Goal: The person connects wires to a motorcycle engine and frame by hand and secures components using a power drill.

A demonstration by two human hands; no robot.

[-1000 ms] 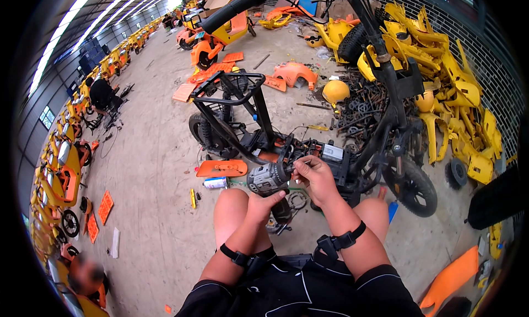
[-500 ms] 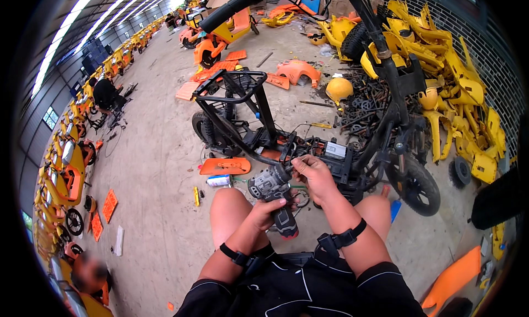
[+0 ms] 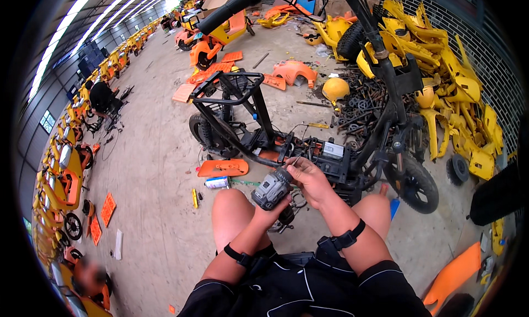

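Observation:
A grey and black cordless drill (image 3: pixel 270 190) is held over my lap, its chuck end tilted up and away from me. My left hand (image 3: pixel 266 213) is wrapped around its handle. My right hand (image 3: pixel 311 180) is closed at the front of the drill, fingers pinching by the chuck. A thin metal bit (image 3: pixel 296 160) seems to stick out at those fingertips; its lower end is hidden. Just beyond my hands stands a stripped black electric scooter frame (image 3: pixel 237 98), with a grey-topped box (image 3: pixel 334 150) and wiring in its middle and a front wheel (image 3: pixel 414 185) at right.
An orange panel (image 3: pixel 223 168), a spray can (image 3: pixel 217 182) and a yellow tool (image 3: pixel 194 198) lie left of my knees. Yellow body panels (image 3: pixel 465 91) and dark metal parts (image 3: pixel 361 105) are heaped at right. Scooters (image 3: pixel 66 168) line the left; another person (image 3: pixel 102 96) crouches there.
The drill has turned in my left hand, its handle end swinging down and its body tilting. My right hand stays at the chuck. The view has shifted slightly.

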